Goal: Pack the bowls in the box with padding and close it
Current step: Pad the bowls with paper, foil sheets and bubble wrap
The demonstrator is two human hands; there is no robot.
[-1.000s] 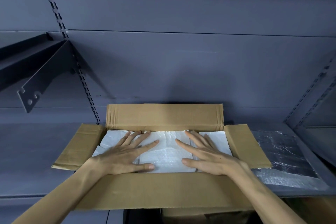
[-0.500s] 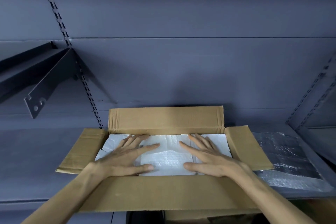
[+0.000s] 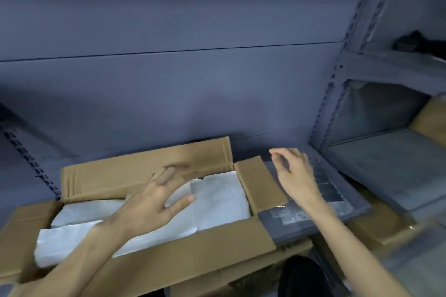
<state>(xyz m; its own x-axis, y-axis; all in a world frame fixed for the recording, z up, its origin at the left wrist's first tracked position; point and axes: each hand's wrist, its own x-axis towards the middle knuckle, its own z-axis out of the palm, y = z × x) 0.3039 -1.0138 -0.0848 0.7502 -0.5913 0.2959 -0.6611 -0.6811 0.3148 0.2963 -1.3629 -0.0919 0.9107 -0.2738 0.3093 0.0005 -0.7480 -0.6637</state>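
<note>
I see a dark grey metal shelf point(image 3: 311, 225). On it stands the open cardboard box point(image 3: 193, 251), and just beside its right flap lies a sheet of clear bubble wrap point(image 3: 330, 190).

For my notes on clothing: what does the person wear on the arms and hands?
Nothing that shows. The left hand and right hand are bare, without gloves, and no rings, watch or bracelet are visible. Both forearms are uncovered to the frame edge; no sleeve shows.
</note>
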